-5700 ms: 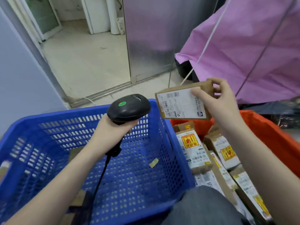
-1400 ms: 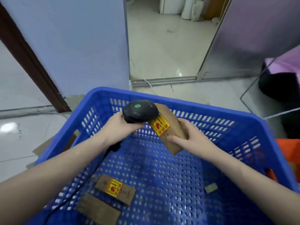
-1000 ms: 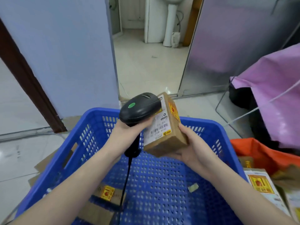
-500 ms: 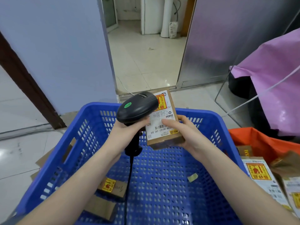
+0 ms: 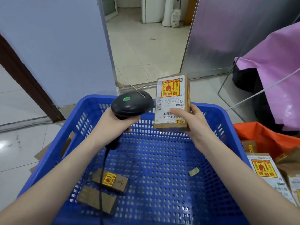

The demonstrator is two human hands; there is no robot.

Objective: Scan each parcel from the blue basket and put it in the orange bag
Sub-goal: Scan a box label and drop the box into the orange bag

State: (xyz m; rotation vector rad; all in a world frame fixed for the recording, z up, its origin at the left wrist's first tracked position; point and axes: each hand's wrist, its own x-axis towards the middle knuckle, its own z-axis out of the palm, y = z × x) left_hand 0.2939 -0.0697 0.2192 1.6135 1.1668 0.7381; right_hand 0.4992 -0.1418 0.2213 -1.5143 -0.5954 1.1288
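My left hand [image 5: 113,123] grips a black barcode scanner [image 5: 132,103] with a green light on top, held over the blue basket [image 5: 162,159]. Just to its right, my right hand [image 5: 194,122] holds a brown cardboard parcel [image 5: 172,101] upright, white label and red-yellow sticker facing me, thumb on the label. Two more parcels lie in the basket at lower left, one with a sticker [image 5: 112,180] and a plain one [image 5: 96,199]. The orange bag [image 5: 263,135] sits at the right with labelled parcels [image 5: 266,174] inside.
A scrap of tape [image 5: 194,171] lies on the basket floor. The scanner cable [image 5: 103,176] hangs down across the basket parcels. A pink sheet [image 5: 276,67] covers something at the right. A metal panel and an open doorway stand beyond the basket.
The parcel has moved right, clear of the scanner, and now stands more upright with its label facing me. The scanner stays above the basket.
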